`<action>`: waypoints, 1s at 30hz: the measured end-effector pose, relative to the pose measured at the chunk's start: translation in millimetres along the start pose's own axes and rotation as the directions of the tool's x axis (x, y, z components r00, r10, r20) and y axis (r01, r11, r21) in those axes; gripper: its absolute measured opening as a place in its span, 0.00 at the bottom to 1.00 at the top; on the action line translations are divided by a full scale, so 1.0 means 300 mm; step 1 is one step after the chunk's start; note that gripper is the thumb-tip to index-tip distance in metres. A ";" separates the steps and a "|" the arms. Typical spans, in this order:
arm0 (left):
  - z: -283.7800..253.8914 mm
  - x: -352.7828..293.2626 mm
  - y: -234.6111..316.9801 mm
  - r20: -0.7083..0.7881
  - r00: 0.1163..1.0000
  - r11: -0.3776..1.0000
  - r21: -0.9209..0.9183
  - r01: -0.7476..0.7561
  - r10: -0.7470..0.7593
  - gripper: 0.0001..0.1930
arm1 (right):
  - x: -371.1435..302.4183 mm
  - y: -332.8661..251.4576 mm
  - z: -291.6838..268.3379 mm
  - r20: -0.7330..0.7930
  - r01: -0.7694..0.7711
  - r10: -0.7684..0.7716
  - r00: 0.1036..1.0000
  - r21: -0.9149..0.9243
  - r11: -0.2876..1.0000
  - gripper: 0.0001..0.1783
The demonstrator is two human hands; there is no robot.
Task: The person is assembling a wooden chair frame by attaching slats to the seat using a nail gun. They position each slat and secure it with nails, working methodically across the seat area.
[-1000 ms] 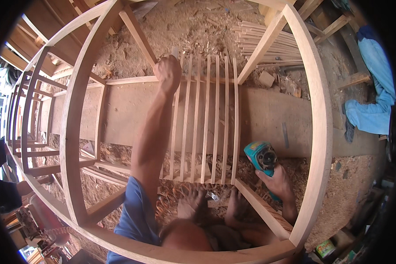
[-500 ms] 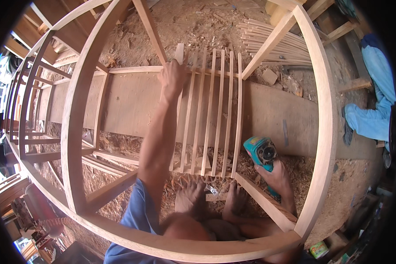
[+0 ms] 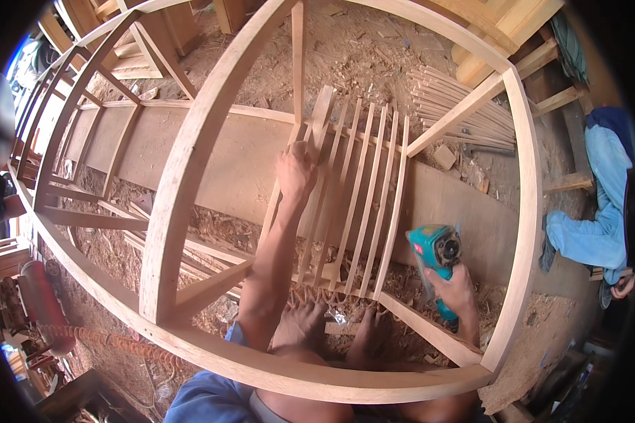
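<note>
My left hand (image 3: 296, 169) is closed at the far rail of a wooden frame (image 3: 169, 204), on a pale wooden strip (image 3: 322, 109) whose end sticks up past the knuckles. Beside it, several thin slats (image 3: 370, 197) run side by side between the far and near rails. To their right, my right hand (image 3: 453, 287) grips the handle of a teal nail gun (image 3: 430, 243) with a dark round cap. The tool is held above the board, apart from the slats; its nose is blurred.
A long board (image 3: 226, 155) lies under the frame. Loose strips (image 3: 458, 106) are piled at the far right. At the right a person in light blue trousers (image 3: 589, 225) sits close by. An orange coiled hose (image 3: 113, 342) and a red tank (image 3: 49, 303) are at lower left.
The view has shifted, so the frame appears turned and moved right. My left hand sits nearer the rail with the strip's end beyond it. The nail gun remains in my right hand.
</note>
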State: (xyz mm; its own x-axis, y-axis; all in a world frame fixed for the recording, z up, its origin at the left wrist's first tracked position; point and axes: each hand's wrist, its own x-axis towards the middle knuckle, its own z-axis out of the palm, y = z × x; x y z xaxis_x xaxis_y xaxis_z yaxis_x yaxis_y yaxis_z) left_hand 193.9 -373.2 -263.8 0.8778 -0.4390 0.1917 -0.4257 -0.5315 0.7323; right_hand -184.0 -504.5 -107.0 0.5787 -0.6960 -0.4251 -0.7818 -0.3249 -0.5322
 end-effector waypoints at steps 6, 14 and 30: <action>0.017 -0.020 -0.013 -0.030 1.000 1.000 0.010 -0.004 0.005 0.12 | 0.183 -0.212 -0.080 0.025 0.271 -0.273 0.962 0.079 0.959 0.15; 0.009 -0.047 -0.007 -0.090 0.994 0.998 0.020 -0.066 0.067 0.14 | 0.588 -0.580 -0.018 0.251 0.329 -0.337 0.907 0.077 0.941 0.15; -0.014 -0.063 0.029 -0.113 0.994 0.994 -0.104 -0.019 0.008 0.14 | 0.862 -0.813 0.168 0.347 0.323 -0.316 0.883 0.041 0.946 0.10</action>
State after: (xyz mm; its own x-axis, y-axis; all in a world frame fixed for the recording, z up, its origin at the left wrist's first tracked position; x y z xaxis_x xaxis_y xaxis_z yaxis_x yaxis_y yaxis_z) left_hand 174.6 -366.5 -258.2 0.8937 -0.3587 0.2695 -0.4175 -0.4449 0.7923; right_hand 168.1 -572.9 -124.1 0.8389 -0.2891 -0.4612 -0.5428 -0.5060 -0.6703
